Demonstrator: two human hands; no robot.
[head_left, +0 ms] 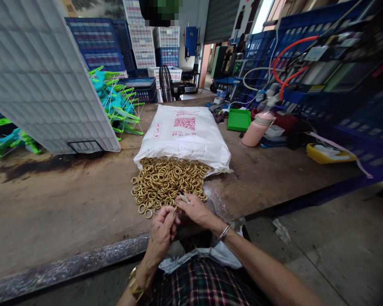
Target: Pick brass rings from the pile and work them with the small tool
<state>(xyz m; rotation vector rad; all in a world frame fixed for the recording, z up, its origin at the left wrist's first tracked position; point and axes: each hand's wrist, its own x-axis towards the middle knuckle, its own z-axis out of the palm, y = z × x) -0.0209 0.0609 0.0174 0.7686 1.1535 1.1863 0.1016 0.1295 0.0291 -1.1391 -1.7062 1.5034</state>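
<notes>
A heap of brass-coloured rings [166,180] spills from the open mouth of a white plastic sack [185,134] lying on the brown worktable [67,212]. My left hand [162,227] is at the near edge of the heap, fingers pinched together on what looks like one ring. My right hand [193,208] is beside it, closed on a small white pen-like tool [184,196] whose dark tip points at the rings. A bracelet sits on my right wrist and a gold watch on my left.
A large white grid crate [41,76] leans at the left, with green and blue plastic parts [118,102] behind it. A pink bottle [258,127], a green tray [239,120] and a yellow tray [325,154] stand at the right. Blue crates and hoses fill the back.
</notes>
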